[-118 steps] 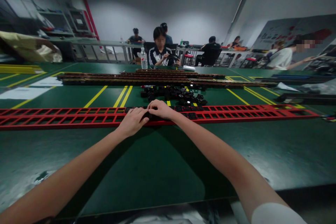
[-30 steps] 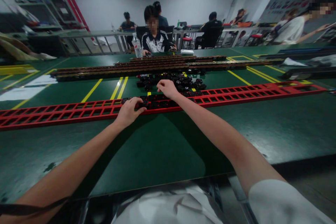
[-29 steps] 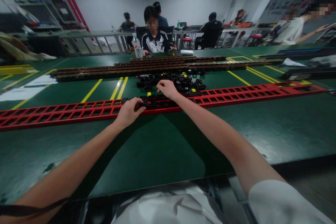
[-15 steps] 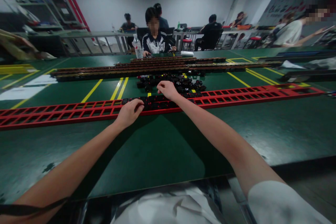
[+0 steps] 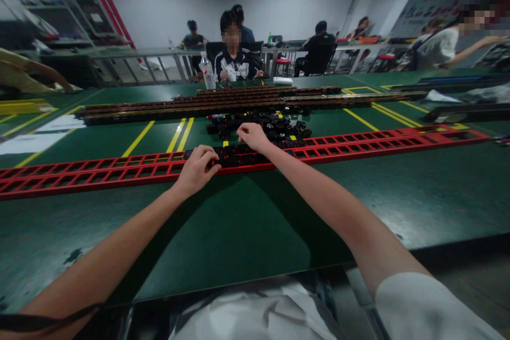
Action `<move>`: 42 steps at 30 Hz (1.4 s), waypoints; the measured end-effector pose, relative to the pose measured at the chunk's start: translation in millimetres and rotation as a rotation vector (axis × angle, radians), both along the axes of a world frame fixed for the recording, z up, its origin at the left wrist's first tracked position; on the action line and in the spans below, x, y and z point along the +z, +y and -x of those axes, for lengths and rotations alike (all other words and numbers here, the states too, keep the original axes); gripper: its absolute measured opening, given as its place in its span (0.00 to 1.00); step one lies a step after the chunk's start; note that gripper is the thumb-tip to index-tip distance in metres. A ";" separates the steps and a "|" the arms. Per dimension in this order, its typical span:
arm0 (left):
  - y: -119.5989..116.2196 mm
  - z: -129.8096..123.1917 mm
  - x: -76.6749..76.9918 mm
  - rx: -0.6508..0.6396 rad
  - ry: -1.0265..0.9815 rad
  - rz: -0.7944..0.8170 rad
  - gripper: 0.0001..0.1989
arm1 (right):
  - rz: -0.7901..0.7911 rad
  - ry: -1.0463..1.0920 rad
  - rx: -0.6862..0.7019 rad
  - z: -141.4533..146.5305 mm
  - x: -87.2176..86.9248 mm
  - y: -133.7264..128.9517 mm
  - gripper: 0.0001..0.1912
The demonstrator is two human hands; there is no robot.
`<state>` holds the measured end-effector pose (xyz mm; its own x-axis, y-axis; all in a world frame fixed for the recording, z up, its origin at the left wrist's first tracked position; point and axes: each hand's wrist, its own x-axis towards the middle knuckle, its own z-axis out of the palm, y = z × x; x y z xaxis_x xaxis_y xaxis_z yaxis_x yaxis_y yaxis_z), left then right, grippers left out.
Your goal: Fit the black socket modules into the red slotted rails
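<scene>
A long red frame (image 5: 350, 151) with two rows of rectangular openings lies across the green table. Small black parts (image 5: 249, 159) fill the openings in its middle. My left hand (image 5: 196, 171) rests at the near side of the frame, left of these parts, its thumb apart from the bent fingers. Over the far side of the black parts is my right hand (image 5: 253, 137), fingers curled and pressed together; whatever they may hold is hidden. Just beyond it lies a loose heap of black pieces (image 5: 274, 125).
Behind the heap lie long dark brown strips (image 5: 159, 108). A clear bottle (image 5: 207, 71) stands near a person (image 5: 235, 61) seated opposite. White sheets (image 5: 40, 135) lie at left, yellow bars (image 5: 26, 106) beyond them. Dark rails (image 5: 470, 114) are at right.
My left thumb has moved away from the fingers, opening that hand. My right hand stays almost in place, still curled. The person opposite has raised a hand.
</scene>
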<state>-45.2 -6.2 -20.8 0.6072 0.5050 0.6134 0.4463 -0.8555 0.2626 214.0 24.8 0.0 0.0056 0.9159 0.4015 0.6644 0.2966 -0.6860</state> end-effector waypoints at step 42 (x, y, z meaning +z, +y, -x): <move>-5.3 -3.8 2.9 -0.088 0.067 0.116 0.07 | 0.003 -0.015 0.015 0.9 0.8 -1.6 0.11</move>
<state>-41.4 -11.5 -17.9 0.6897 0.5134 0.5106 0.3912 -0.8576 0.3339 213.1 23.1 0.8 -0.0143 0.9168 0.3990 0.6701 0.3049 -0.6767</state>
